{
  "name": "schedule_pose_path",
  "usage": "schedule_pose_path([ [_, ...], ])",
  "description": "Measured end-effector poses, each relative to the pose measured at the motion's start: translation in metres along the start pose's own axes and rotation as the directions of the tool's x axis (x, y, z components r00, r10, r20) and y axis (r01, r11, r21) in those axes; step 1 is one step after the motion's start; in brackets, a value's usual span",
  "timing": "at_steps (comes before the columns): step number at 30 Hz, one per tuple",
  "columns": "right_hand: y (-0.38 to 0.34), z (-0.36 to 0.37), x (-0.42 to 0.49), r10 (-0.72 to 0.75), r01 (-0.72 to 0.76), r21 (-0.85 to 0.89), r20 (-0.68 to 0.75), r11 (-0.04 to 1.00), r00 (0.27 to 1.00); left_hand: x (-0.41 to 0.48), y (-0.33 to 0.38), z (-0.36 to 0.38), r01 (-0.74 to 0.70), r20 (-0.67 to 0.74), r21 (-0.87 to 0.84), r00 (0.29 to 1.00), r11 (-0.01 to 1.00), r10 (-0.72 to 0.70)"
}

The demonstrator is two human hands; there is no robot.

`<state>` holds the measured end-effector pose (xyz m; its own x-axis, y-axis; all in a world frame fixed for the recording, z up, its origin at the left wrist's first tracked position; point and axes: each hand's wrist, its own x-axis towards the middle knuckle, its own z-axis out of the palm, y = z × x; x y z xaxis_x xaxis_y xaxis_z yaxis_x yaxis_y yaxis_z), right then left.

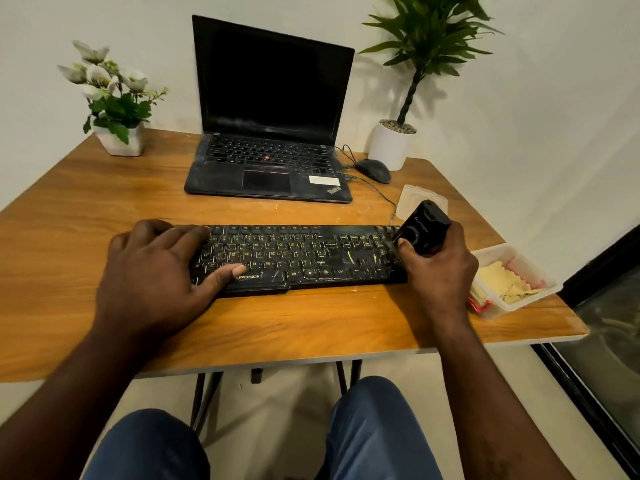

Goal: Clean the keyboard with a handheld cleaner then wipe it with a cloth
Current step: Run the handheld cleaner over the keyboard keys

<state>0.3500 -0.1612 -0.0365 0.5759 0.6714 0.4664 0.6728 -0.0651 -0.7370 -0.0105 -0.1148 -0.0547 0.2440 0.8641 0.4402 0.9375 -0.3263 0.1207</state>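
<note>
A black keyboard (304, 258) with yellowish debris on its keys lies across the middle of the wooden table (104, 202). My left hand (156, 268) rests flat on the keyboard's left end, fingers spread, thumb on the front row. My right hand (436, 268) grips a black handheld cleaner (424, 225), tilted, its lower end over the keyboard's right end. A yellow cloth (502, 280) lies in a clear plastic container (547, 289) just right of my right hand.
An open black laptop (270, 168) stands behind the keyboard, with a wired mouse (373, 170) to its right. The container's lid (412, 199) lies behind the cleaner. A flower pot (119, 140) sits back left, a potted plant (391, 143) back right. The table's right edge is close.
</note>
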Motion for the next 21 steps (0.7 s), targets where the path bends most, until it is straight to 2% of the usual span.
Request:
schedule_pose_path([
  [3,-0.002,0.002,0.006,0.003,-0.001,-0.023,0.071,1.0,0.997,0.0,0.002,0.001,-0.01,-0.017,-0.029,1.0,1.0,0.009],
  [6,-0.007,0.002,0.013,0.036,-0.046,0.054,0.169,0.997,0.985,0.002,-0.001,0.002,0.008,-0.03,-0.076,1.0,0.997,-0.01],
  [10,-0.006,-0.002,0.035,0.072,-0.072,-0.008,0.057,0.997,0.996,0.001,-0.004,0.004,0.01,-0.066,-0.101,0.998,0.995,-0.017],
  [14,-0.005,0.01,0.04,0.065,-0.062,-0.027,0.154,0.998,0.986,0.002,-0.006,0.005,0.028,-0.075,-0.119,0.997,0.993,-0.037],
  [16,-0.006,0.01,0.044,0.072,-0.072,-0.006,0.139,0.997,0.988,0.003,-0.007,0.005,0.031,-0.074,-0.13,0.996,0.991,-0.041],
  [18,-0.006,0.008,0.047,0.056,-0.05,-0.063,0.095,0.997,0.994,0.003,-0.007,0.006,0.032,-0.068,-0.131,0.997,0.991,-0.041],
  [21,-0.005,0.009,0.051,0.038,-0.023,-0.101,0.142,0.995,0.989,0.002,-0.007,0.005,0.037,-0.079,-0.138,0.996,0.99,-0.049],
])
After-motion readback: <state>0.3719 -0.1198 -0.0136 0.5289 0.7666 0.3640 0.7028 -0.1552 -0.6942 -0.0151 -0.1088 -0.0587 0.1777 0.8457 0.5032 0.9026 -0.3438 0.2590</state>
